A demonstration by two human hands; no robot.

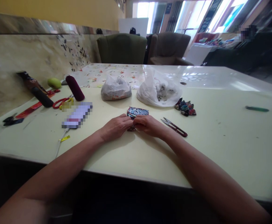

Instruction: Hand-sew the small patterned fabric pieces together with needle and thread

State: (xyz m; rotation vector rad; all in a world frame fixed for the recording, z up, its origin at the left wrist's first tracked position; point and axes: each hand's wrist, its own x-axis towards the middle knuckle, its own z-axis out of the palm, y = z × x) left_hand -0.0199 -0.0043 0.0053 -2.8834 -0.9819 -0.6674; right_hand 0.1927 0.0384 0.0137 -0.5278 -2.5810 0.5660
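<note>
My left hand and my right hand meet at the middle of the pale table, fingers curled and pinched together on a small patterned fabric piece. Just beyond the fingers lies a stack of patterned fabric squares. Red-handled thread snips lie right beside my right hand. A pile of small folded fabric pieces sits farther right.
Two white plastic bags stand behind the hands. At left lie a maroon cylinder, red-handled scissors, a dark tube, a green round object. A green pen lies far right. Armchairs stand beyond the table.
</note>
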